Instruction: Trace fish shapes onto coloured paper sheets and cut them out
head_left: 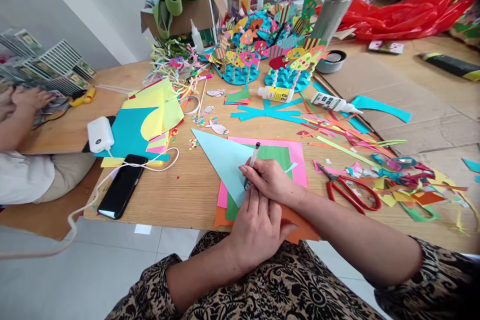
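Note:
My right hand (pixel 273 180) is closed around a pen (pixel 254 155) with a dark cap end, its tip low over a light blue sheet of paper (pixel 223 152). Just in front of it, my left hand (pixel 257 232) lies flat with fingers stretched forward, fingertips on the paper beside the pen. A small grey-and-white piece shows by those fingertips, mostly hidden. Under the blue sheet are green (pixel 275 154), pink (pixel 298 152) and orange (pixel 300 220) sheets. Paper fish cutouts (pixel 217 128) lie beyond the blue sheet's left corner.
Red-handled scissors (pixel 352 192) and paper scraps (pixel 408 185) lie on the right. Glue bottles (pixel 277 93) and fish decorations (pixel 288 72) stand farther back. To the left are a phone (pixel 123 187), a white cable, and a power bank (pixel 100 135). Another person's hand (pixel 32 97) is at far left.

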{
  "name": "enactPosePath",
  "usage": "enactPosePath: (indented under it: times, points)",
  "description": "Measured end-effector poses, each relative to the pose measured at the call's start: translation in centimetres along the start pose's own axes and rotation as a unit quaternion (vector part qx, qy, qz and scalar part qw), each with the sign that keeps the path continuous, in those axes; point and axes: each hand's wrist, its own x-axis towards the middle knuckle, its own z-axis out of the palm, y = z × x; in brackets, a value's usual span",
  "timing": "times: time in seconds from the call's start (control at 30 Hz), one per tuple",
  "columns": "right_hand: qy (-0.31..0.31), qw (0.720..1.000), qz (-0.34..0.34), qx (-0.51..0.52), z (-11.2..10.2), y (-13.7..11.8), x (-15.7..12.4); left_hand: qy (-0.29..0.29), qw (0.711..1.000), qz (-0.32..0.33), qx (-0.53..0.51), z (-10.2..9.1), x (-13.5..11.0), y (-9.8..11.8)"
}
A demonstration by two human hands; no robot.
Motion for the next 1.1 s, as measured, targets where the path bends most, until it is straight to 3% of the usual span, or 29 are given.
enactPosePath:
  times: [1.1]
  points:
    - [-0.026,0.998,-0.055,-0.024,-0.28,-0.27,0.08,-0.001,1.0,-0.002,-0.015,-0.16,0.0,-0.16]
